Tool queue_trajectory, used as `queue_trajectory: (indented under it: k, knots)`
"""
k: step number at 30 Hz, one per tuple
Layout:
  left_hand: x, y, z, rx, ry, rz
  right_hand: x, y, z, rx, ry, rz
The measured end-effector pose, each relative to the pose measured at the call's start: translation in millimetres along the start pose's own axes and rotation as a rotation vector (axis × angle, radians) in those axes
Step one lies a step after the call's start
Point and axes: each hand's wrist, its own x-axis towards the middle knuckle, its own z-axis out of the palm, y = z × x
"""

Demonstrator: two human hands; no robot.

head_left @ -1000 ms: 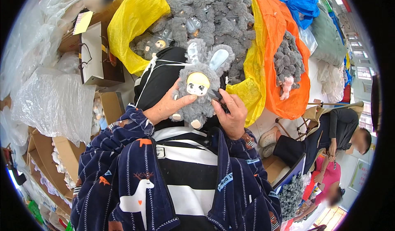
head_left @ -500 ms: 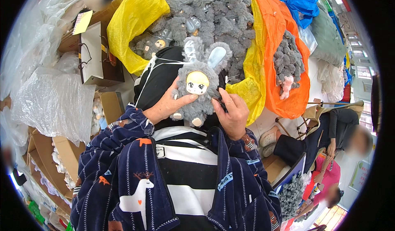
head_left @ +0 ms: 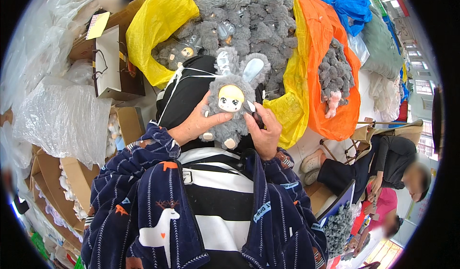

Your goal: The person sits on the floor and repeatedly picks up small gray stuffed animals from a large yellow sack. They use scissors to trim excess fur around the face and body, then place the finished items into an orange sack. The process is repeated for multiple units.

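Centre of view: grey plush doll (head_left: pixel 230 107) w/ rabbit ears and a pale face, held upright, face toward the camera, above the lap.

L hand (head_left: pixel 200 123): grip clamped on the doll's left side; thumb lies across the front just below the face, fingers behind the body.

R hand (head_left: pixel 263 130): grip closed on a small dark tool w/ a pale tip (head_left: pixel 254 111); tip sits at the doll's right cheek. Exact tool type: cannot tell. Palm edge touches the doll's right flank.

Both forearms in dark blue patterned sleeves (head_left: pixel 143 173); striped black-and-white top (head_left: pixel 215 192) between them.

Far side: pile of similar grey plush dolls (head_left: pixel 249 19) on yellow plastic sheet (head_left: pixel 158 24). Right of it, orange sheet (head_left: pixel 330 53) w/ a smaller grey plush heap (head_left: pixel 335 72). Left: clear plastic bags (head_left: pixel 57 115), cardboard boxes (head_left: pixel 43 173). Lower right: other persons seated, one in a pink top (head_left: pixel 383 202).
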Motion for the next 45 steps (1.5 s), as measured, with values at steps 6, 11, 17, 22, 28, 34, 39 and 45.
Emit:
queue_trajectory:
  k: [6,11,17,22,28,34,39,45]
  knots:
    - [0.3,2.6,1.0,-0.043,0.010,0.008,-0.6,-2.8,-5.5,-0.116,-0.013,-0.067]
    - [-0.2,3.4,0.5,-0.018,0.009,0.020,0.7,-5.7,-7.8,-0.183,-0.023,-0.106]
    - [-0.2,4.5,1.9,0.024,0.030,0.025,0.5,-6.5,-9.4,-0.205,-0.023,-0.092]
    - [0.6,3.4,2.6,0.021,0.025,0.046,0.1,-5.6,-10.7,-0.257,-0.025,-0.116]
    - [0.2,2.5,2.9,0.036,0.037,0.055,-0.1,-5.4,-10.2,-0.266,-0.010,-0.136]
    - [0.4,2.9,3.9,0.045,0.039,0.058,0.6,-4.4,-10.4,-0.264,-0.017,-0.134]
    - [-0.2,3.0,3.8,0.048,0.035,0.061,0.1,-3.2,-10.5,-0.266,-0.020,-0.137]
    - [0.7,-1.0,2.0,0.068,0.039,0.087,0.5,-2.9,-10.0,-0.272,-0.005,-0.118]
